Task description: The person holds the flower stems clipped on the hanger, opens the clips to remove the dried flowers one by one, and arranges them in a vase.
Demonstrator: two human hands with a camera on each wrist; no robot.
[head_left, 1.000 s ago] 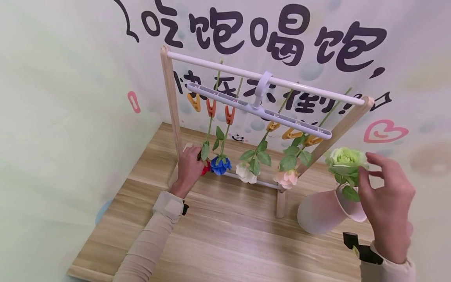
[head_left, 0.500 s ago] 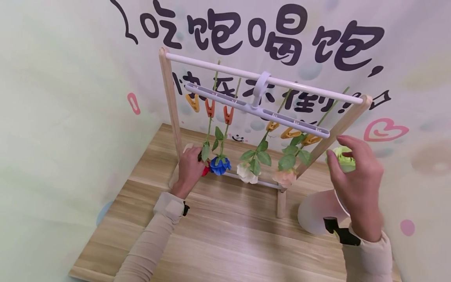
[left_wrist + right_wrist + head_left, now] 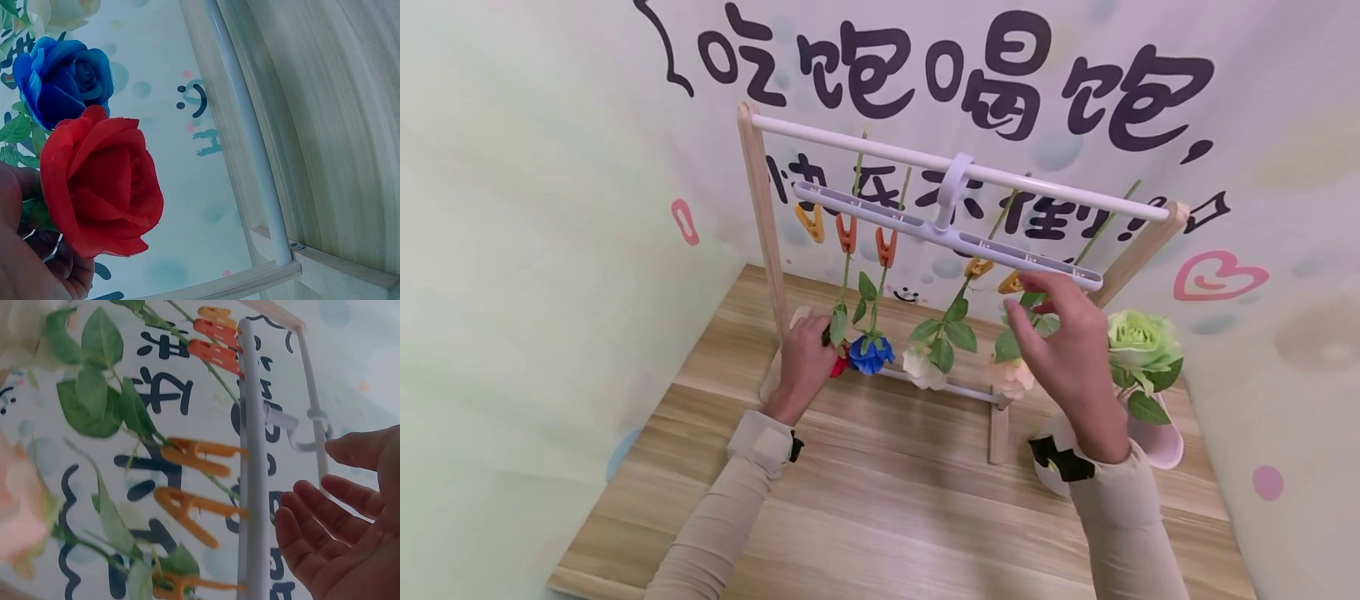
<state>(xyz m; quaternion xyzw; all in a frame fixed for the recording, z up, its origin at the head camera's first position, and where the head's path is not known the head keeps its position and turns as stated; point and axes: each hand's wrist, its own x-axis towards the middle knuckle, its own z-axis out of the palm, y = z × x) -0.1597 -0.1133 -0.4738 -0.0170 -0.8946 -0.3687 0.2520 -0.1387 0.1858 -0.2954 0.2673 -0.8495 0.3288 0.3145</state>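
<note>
My left hand (image 3: 805, 362) pinches the stem of a red rose (image 3: 103, 184) just behind its bloom. That rose hangs head-down from a red-orange clip (image 3: 846, 233), beside a blue rose (image 3: 871, 356) on a similar clip. Farther right, a white rose (image 3: 923, 368) and a pink rose (image 3: 1011, 379) hang the same way. My right hand (image 3: 1071, 358), holding nothing, has its fingers spread loosely near the right end of the lilac hanger (image 3: 880, 212). In the right wrist view its fingertips are beside the hanger bar, and a bare yellow-orange clip (image 3: 187, 515) shows there.
The hanger hooks over the white rail (image 3: 865, 148) of a wooden rack (image 3: 762, 208) on the table (image 3: 880, 500). On the right stands a pinkish-white vase (image 3: 1168, 442) with a green rose (image 3: 1142, 337) in it, partly behind my right forearm. A printed cloth backdrop (image 3: 572, 208) surrounds the table.
My right hand has moved left from beside the green rose to the hanger's right end. The green rose now stands in full view in the vase. My left hand keeps its place.
</note>
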